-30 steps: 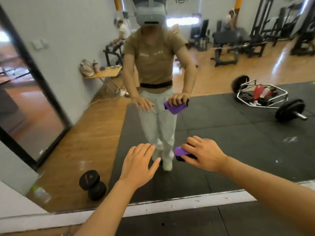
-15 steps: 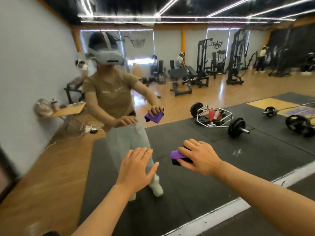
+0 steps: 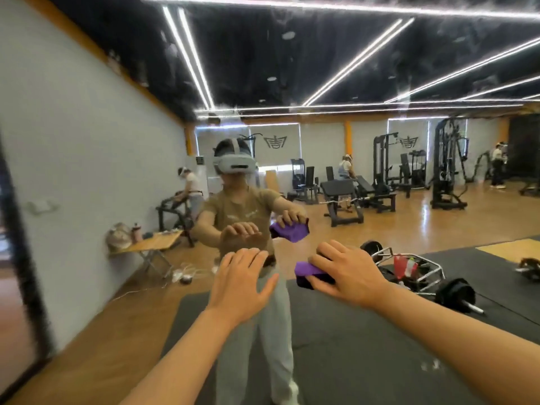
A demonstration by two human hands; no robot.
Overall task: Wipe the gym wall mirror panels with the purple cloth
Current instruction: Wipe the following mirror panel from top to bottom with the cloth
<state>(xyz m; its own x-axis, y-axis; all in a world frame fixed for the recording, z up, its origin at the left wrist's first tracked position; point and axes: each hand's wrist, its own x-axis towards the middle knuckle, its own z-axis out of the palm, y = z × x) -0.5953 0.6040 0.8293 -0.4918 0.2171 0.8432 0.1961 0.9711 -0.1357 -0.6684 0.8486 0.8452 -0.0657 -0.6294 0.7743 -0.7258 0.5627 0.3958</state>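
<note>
The wall mirror (image 3: 380, 331) fills nearly the whole view and reflects the gym and me. My right hand (image 3: 347, 271) holds the folded purple cloth (image 3: 309, 273) up in front of the glass, fingers curled over its top edge. My left hand (image 3: 242, 285) is raised beside it, fingers straight and spread, palm toward the mirror, holding nothing. Whether either hand touches the glass I cannot tell. The reflection shows the same cloth hanging from the mirrored hand.
A dark mirror frame edge (image 3: 26, 258) runs down the far left. Reflected in the glass are a hex bar with weight plates (image 3: 423, 276), a folding table (image 3: 152, 244), weight machines and several people at the back.
The view has swung upward from the mirror's bottom edge to the reflected ceiling. Both hands have risen with it and keep the same poses, the right still holding the cloth.
</note>
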